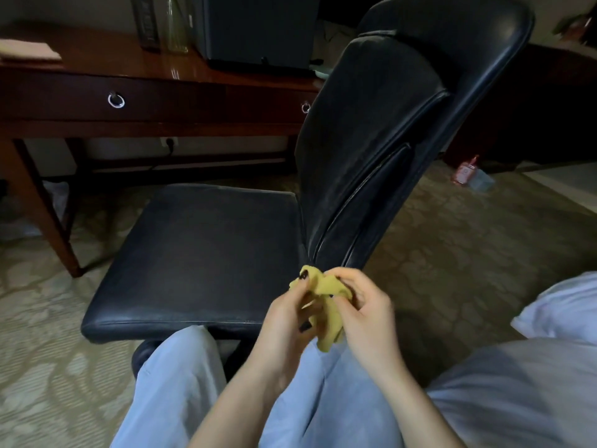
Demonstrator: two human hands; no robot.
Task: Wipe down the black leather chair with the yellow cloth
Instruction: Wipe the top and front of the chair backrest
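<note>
Patterned carpet (pixel 48 367) lies under the black leather chair (pixel 206 247), drawn up by a wooden table (pixel 97 79). To wipe well, bunch the yellow cloth (pixel 326 315) into a flat pad first. Left hand (pixel 287 315) and right hand (pixel 365 308) both pinch it, fingers curled, just beside the seat's corner.

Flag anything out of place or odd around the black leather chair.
A small pink bottle sits on the patterned carpet right of the black leather chair, beside a pale blue item, as if dropped there. The seat's front edge shows dull scuffing. Nothing looks spilled.
</note>
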